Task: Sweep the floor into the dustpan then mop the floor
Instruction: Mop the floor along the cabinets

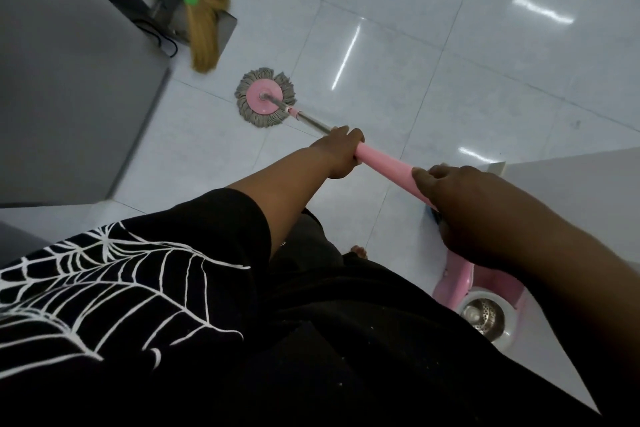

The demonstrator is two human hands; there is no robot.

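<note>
Left arm reaches out long and nearly straight from a black short sleeve with a white spider-web print (104, 270), and the left hand (341, 152) sits on the far end of the pink tubular mop handle (386, 163), fingers curled over the top, knuckles up. Right forearm comes in bare from the lower right edge, and the right hand (464, 215) wraps the same handle nearer the body, fingertips lying along the pink grip. The two hands are apart, a stretch of pink showing between them.
</note>
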